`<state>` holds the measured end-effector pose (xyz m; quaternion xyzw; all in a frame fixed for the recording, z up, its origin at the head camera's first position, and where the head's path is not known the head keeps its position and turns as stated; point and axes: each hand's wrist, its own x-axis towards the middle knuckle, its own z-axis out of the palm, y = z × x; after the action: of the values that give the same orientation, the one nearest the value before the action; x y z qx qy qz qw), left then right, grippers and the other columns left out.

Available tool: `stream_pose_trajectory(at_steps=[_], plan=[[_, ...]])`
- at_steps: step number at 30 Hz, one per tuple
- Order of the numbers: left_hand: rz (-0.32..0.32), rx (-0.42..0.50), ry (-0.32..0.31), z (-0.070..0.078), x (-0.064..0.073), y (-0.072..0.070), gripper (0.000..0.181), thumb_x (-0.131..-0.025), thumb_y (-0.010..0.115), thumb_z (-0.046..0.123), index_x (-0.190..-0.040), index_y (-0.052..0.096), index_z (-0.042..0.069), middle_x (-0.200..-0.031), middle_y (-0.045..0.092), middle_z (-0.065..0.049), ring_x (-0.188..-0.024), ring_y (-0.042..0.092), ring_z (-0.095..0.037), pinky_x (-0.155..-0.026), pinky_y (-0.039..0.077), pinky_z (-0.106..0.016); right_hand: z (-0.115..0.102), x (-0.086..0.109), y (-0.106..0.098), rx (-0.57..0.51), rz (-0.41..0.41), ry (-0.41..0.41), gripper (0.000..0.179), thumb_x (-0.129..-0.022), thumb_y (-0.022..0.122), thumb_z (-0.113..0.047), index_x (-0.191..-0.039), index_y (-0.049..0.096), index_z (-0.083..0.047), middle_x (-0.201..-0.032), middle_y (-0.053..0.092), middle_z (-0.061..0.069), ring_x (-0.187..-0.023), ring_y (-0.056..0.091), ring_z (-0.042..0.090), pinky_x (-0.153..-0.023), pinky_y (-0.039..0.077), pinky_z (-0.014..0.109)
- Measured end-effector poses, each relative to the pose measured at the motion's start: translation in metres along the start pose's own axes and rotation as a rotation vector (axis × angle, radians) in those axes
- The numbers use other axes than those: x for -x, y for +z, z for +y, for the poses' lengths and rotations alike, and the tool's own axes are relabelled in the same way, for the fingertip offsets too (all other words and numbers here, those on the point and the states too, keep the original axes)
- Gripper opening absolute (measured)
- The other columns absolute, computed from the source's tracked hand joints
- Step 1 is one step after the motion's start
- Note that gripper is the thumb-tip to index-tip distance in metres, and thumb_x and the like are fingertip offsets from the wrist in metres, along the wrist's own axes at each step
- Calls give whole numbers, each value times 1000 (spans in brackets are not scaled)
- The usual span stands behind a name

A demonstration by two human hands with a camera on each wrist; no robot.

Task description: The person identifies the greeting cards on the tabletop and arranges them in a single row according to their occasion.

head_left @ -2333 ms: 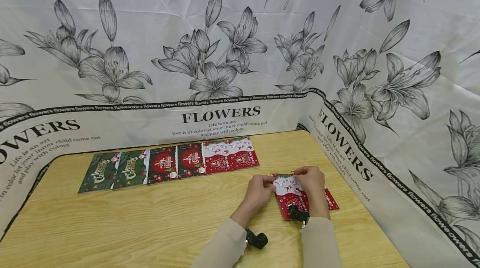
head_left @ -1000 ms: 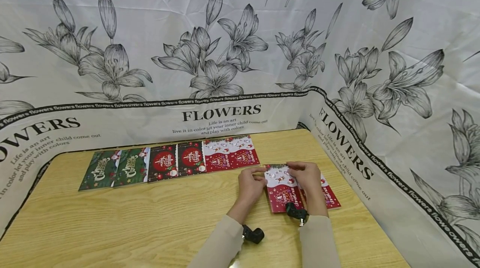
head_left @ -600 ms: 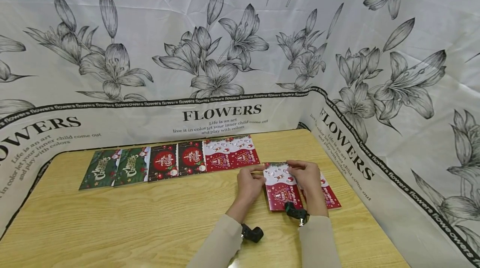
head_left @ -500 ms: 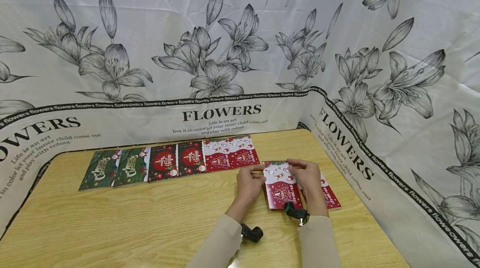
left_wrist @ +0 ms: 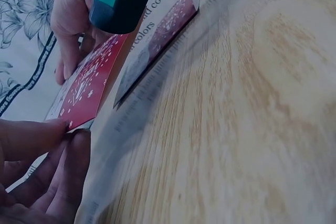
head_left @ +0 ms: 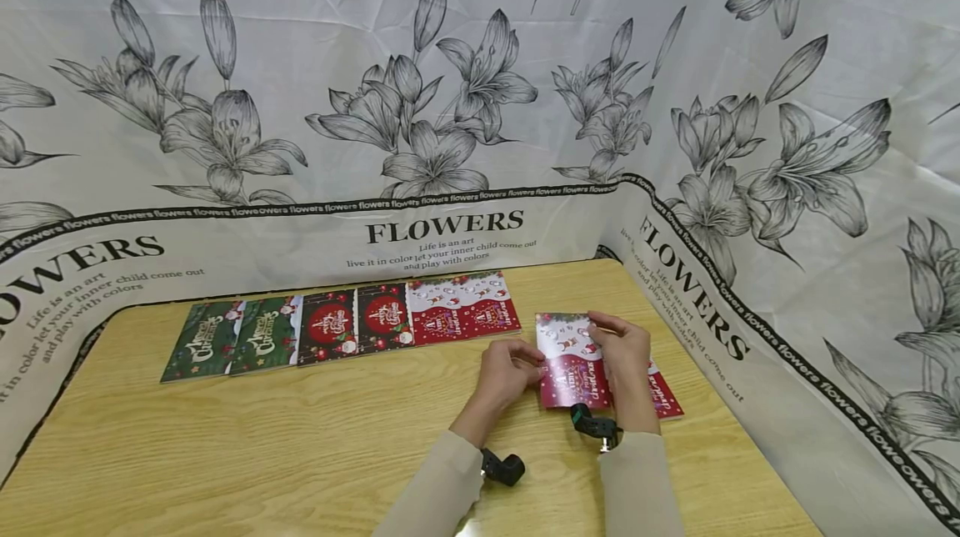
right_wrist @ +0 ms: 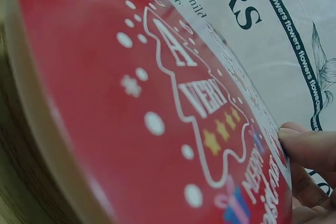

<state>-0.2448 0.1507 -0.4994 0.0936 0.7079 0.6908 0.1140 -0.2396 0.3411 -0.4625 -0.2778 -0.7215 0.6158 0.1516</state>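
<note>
A red and white Christmas card is held raised over the table, tilted, between both hands. My left hand pinches its left edge; in the left wrist view the thumb and a finger meet at the card's corner. My right hand grips the opposite edge, thumb in front, seen also at the right of the right wrist view. A second card of the same design lies on the table, partly hidden behind the right hand and forearm.
Along the table's back lie two green cards, two black and red cards and two red and white cards in a row. Flower-printed cloth walls the wooden table at the back and sides.
The card has come up off the table and away from the second card, and tilts more. My left hand has slid lower along its edge. The right hand keeps its grip.
</note>
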Motion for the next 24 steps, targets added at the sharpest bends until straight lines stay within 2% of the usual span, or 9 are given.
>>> stream_pose_trajectory(at_steps=[6, 8, 15, 20, 24], plan=[[-68, 12, -29, 0, 2, -2, 13, -81, 79, -17, -85, 79, -4, -75, 74, -7, -64, 72, -17, -63, 63, -32, 3, -2, 0, -22, 45, -11, 30, -100, 69, -2, -129, 75, -5, -134, 63, 14, -108, 58, 19, -80, 50, 19], [-76, -10, -29, -1, 3, -3, 13, -82, 80, -16, -85, 79, -4, -75, 74, -6, -64, 71, -16, -63, 63, -31, 4, -3, 0, -34, 51, -11, 30, -100, 69, -2, -129, 75, -5, -135, 63, 13, -109, 58, 19, -82, 50, 21], [-80, -82, -38, -1, 3, -4, 13, -83, 81, -11, -85, 81, 2, -76, 73, -1, -64, 65, -11, -58, 55, -25, 6, -4, -2, -28, 59, -9, 30, -102, 67, -5, -131, 74, -7, -140, 62, 13, -120, 58, 24, -91, 50, 28], [-78, -51, -42, -1, 1, -5, 18, -82, 79, -15, -88, 82, 1, -75, 73, -3, -65, 67, -12, -61, 58, -27, 5, -3, -2, -15, 56, -9, 30, -103, 67, -7, -132, 74, -9, -140, 61, 13, -120, 56, 24, -94, 48, 31], [-45, -8, -47, -1, 0, -6, 22, -81, 76, -19, -90, 81, 0, -78, 75, -4, -65, 67, -12, -63, 59, -27, 3, -3, -2, -3, 36, 1, 32, -102, 69, -8, -134, 74, -12, -137, 62, 10, -123, 52, 22, -94, 46, 30]])
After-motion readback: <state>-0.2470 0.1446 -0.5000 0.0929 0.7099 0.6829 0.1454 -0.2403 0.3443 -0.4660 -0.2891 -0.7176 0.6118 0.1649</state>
